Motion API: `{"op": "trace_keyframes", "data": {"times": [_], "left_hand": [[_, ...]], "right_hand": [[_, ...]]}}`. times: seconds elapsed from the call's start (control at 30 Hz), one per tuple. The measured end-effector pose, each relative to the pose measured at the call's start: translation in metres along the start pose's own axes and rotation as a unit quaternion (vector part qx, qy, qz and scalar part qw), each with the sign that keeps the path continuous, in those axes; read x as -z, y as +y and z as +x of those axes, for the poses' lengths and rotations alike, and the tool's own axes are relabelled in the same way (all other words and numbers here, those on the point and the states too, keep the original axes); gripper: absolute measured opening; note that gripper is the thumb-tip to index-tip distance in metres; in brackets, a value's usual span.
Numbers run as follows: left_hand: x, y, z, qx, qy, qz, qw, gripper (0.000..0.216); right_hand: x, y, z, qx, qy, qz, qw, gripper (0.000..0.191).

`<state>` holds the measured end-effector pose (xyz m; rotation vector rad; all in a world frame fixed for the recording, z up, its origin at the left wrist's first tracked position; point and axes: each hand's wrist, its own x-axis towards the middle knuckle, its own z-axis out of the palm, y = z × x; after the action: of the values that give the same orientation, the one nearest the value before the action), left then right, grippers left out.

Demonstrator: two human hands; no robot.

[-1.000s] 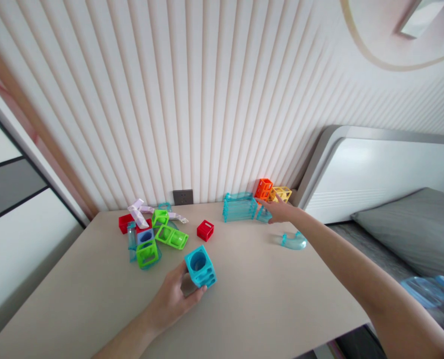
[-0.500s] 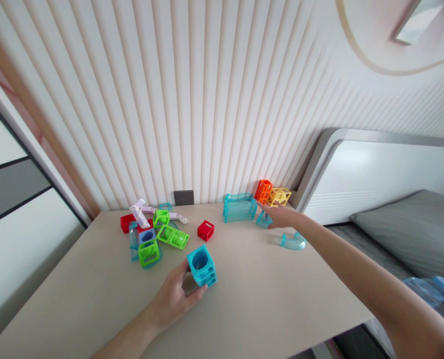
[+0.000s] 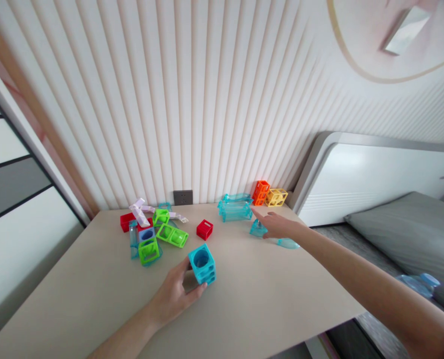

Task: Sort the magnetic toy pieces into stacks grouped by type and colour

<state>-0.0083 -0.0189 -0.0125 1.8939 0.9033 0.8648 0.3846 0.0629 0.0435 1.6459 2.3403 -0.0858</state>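
Note:
My left hand [image 3: 173, 295] is closed round the near side of a teal cube block with a round hole [image 3: 202, 263], which rests on the beige table [image 3: 263, 294]. My right hand [image 3: 276, 225] reaches across the table, palm down with fingers stretched out, over a small clear teal piece [image 3: 257, 228] and a curved clear teal track piece [image 3: 287, 243]. It holds nothing that I can see. Just beyond it lie stacked clear teal track pieces [image 3: 235, 208], with an orange cube [image 3: 261, 192] and a yellow cube [image 3: 276, 197] against the wall.
A pile of green, blue, red and white blocks [image 3: 150, 232] lies at the back left, and a lone red cube [image 3: 204, 229] sits mid-table. A wall socket [image 3: 182, 197] is behind. A bed with a grey pillow [image 3: 405, 234] stands to the right, a clear bottle [image 3: 418, 284] beside it.
My right hand has drawn back from the orange and yellow cubes toward the small teal pieces, now covering part of the curved track. The left hand still grips the teal cube.

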Motion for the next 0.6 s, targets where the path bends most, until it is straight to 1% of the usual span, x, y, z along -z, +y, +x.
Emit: {"op": "trace_keyframes", "data": {"times": [0.13, 0.23, 0.37, 0.5, 0.6], "left_hand": [[-0.001, 0.0, 0.001, -0.002, -0.007, -0.018, 1.0, 0.028], [-0.003, 0.0, 0.002, 0.006, -0.013, -0.04, 0.999, 0.028], [-0.001, 0.002, 0.005, 0.018, -0.012, -0.047, 0.999, 0.031], [0.0, -0.006, 0.007, 0.017, 0.033, -0.011, 0.999, 0.038], [0.0, -0.016, 0.007, -0.007, 0.082, 0.066, 0.994, 0.048]], "right_hand": [[0.004, -0.003, -0.005, -0.002, -0.006, -0.002, 1.0, 0.114], [0.005, -0.006, -0.009, 0.005, -0.001, -0.004, 1.0, 0.105], [0.003, -0.022, -0.015, 0.027, -0.009, -0.008, 1.0, 0.097], [0.006, -0.053, -0.021, 0.07, -0.007, -0.008, 0.997, 0.099], [0.011, -0.077, -0.025, 0.097, -0.006, -0.01, 0.995, 0.102]]}}
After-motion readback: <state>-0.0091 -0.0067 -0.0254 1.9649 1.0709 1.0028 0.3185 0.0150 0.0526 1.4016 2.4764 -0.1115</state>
